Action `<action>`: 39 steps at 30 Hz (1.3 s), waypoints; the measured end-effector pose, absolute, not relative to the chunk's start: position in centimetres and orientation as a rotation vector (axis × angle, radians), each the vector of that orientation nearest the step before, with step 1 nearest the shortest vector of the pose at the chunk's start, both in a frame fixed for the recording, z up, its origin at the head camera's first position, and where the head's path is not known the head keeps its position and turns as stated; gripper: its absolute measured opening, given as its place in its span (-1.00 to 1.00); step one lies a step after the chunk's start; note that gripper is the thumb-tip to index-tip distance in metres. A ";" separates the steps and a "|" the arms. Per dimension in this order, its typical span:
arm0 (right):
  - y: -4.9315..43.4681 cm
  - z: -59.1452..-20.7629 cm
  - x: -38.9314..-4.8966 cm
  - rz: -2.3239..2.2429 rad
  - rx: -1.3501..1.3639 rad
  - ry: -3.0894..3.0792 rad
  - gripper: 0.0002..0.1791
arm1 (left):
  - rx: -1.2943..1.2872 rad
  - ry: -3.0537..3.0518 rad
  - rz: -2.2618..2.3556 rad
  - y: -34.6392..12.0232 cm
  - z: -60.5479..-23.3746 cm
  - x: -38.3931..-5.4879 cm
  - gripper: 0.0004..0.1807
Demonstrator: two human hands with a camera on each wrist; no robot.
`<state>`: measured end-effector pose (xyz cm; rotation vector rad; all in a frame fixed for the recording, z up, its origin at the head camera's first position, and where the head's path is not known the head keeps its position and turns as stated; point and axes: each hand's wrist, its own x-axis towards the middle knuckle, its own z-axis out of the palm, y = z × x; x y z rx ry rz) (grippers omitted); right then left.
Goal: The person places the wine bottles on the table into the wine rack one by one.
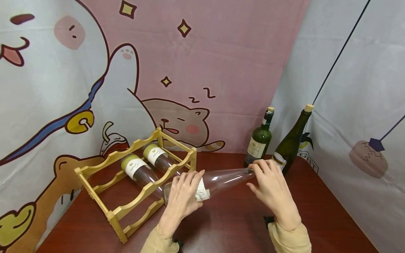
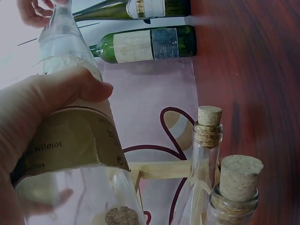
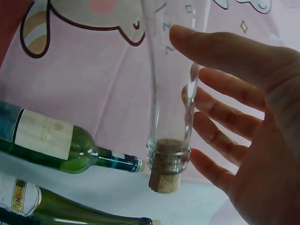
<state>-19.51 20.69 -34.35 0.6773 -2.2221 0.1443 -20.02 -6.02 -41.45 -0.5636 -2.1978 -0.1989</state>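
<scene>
A clear glass wine bottle [image 1: 227, 181] is held on its side above the table, its neck toward the right. My left hand [image 1: 183, 195] grips its body over the label [image 2: 75, 140], the thumb lying across the glass. A cork [image 3: 165, 183] plugs the mouth. At the neck, my right hand [image 1: 273, 182] has its fingers spread and loosely bent, with the fingertips at the glass. Whether they touch it I cannot tell. Left of the bottle stands a wooden wine rack [image 1: 117, 226], holding two corked clear bottles, one [image 1: 139, 170] nearer and one [image 1: 157, 157] farther.
Two corked green bottles stand at the back right, a shorter one [image 1: 259, 140] and a taller, slimmer one [image 1: 292, 137]. The reddish-brown table [image 1: 234, 225] runs back to a printed cloth backdrop [image 1: 240, 52].
</scene>
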 end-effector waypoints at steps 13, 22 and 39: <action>20.2 -35.5 -20.0 0.012 0.619 -2.359 -0.43 | -0.624 -2.177 -0.104 -5.8 -41.6 -20.1 0.12; 20.0 -36.0 -20.1 -0.008 0.639 -2.508 -0.45 | -0.678 -2.149 -0.073 -5.8 -41.6 -20.3 0.06; 20.0 -35.8 -20.4 0.189 0.397 -3.054 -0.61 | -0.731 -2.145 0.036 -6.0 -41.6 -20.4 0.14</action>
